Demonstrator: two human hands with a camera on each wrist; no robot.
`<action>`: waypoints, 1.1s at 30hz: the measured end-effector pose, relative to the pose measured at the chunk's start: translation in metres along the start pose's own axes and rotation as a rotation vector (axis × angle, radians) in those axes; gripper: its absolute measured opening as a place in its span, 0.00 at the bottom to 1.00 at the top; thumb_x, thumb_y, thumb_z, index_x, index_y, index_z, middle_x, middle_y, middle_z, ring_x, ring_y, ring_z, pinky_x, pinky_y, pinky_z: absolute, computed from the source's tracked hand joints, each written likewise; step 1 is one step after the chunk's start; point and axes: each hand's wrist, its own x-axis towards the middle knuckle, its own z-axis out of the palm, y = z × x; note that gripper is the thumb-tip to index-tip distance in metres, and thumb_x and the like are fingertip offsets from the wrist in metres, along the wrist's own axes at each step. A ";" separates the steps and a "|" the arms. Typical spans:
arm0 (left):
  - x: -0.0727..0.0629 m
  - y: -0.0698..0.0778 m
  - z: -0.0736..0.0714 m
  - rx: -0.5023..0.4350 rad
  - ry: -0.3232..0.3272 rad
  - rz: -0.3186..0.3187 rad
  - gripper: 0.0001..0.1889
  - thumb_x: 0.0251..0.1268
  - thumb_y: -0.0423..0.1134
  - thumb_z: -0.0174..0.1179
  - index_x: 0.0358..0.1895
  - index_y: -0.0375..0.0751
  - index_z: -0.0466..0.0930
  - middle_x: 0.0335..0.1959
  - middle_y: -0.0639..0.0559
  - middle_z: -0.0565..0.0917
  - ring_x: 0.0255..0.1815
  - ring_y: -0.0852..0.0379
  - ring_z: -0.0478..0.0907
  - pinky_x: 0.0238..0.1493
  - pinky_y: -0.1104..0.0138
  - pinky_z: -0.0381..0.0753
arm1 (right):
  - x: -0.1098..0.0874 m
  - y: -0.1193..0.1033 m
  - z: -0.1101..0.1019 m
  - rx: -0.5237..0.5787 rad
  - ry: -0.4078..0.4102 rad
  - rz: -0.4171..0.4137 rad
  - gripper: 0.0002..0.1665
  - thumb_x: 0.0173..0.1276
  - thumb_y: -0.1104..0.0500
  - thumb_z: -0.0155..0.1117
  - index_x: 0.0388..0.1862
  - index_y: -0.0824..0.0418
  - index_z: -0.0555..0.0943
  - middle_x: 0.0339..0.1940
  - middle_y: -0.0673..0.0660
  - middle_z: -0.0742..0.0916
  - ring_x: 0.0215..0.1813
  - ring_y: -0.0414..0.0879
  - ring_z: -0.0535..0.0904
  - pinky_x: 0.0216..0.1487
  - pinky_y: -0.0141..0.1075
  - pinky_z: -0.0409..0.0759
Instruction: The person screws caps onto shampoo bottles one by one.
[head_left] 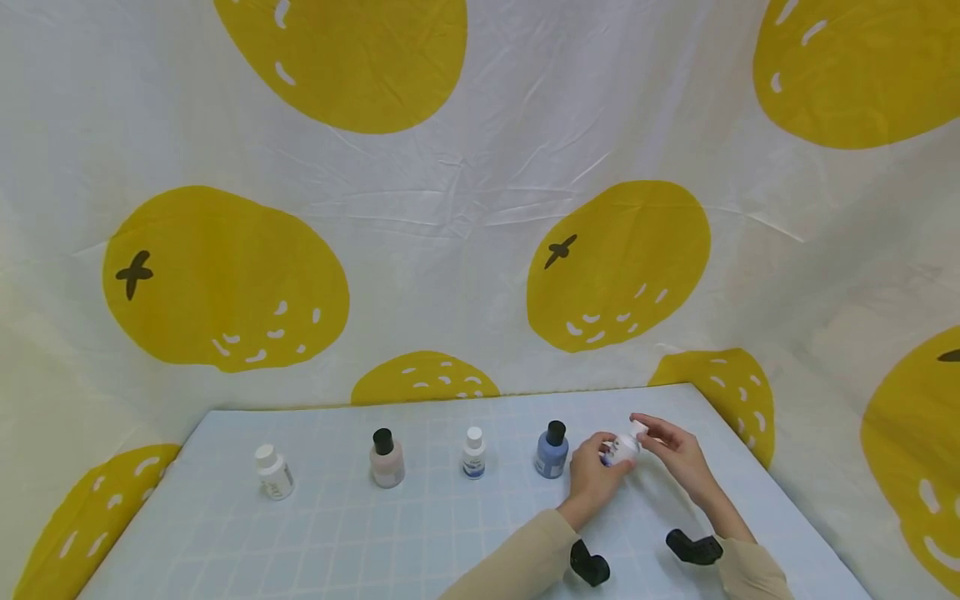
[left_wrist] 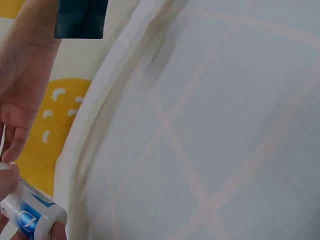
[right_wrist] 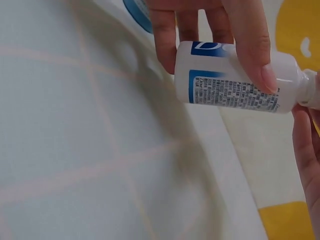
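Toward the right of the table, my left hand (head_left: 590,475) grips a white bottle (head_left: 619,451) by its body, tilted with the neck toward my right hand. Blue blocks and small print cover its label in the right wrist view, where the left thumb and fingers lie across the bottle (right_wrist: 230,92). My right hand (head_left: 678,454) pinches the white cap (head_left: 638,428) at the neck end. In the left wrist view the bottle's base (left_wrist: 59,215) points down and right. Just left of the left hand stands a blue bottle (head_left: 552,457) with a black cap.
Also standing in the row are a small white bottle (head_left: 474,457) with a blue label, a pale pink bottle (head_left: 387,465) with a black cap, and a white bottle (head_left: 276,477) at far left. Behind the light blue checked table (head_left: 337,542) hangs a fruit-patterned cloth (head_left: 420,275).
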 end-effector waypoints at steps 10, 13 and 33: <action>0.000 -0.001 -0.001 0.003 0.016 0.014 0.18 0.48 0.41 0.74 0.44 0.48 0.81 0.35 0.57 0.82 0.36 0.66 0.74 0.38 0.73 0.71 | 0.001 0.000 0.001 -0.054 0.004 -0.030 0.23 0.70 0.57 0.60 0.61 0.68 0.75 0.52 0.38 0.84 0.44 0.28 0.76 0.47 0.18 0.75; -0.001 0.000 -0.001 -0.005 0.012 -0.006 0.18 0.48 0.42 0.74 0.44 0.48 0.81 0.35 0.58 0.82 0.36 0.66 0.74 0.39 0.72 0.71 | 0.001 -0.001 0.002 -0.103 0.028 0.010 0.24 0.69 0.55 0.61 0.60 0.65 0.76 0.54 0.51 0.85 0.43 0.27 0.76 0.46 0.19 0.76; -0.006 -0.004 0.002 -0.055 0.013 0.001 0.19 0.48 0.43 0.74 0.44 0.50 0.80 0.35 0.59 0.82 0.36 0.67 0.73 0.39 0.73 0.72 | 0.004 -0.008 0.007 -0.114 0.056 0.213 0.29 0.68 0.48 0.62 0.60 0.65 0.71 0.54 0.65 0.82 0.41 0.23 0.74 0.44 0.21 0.75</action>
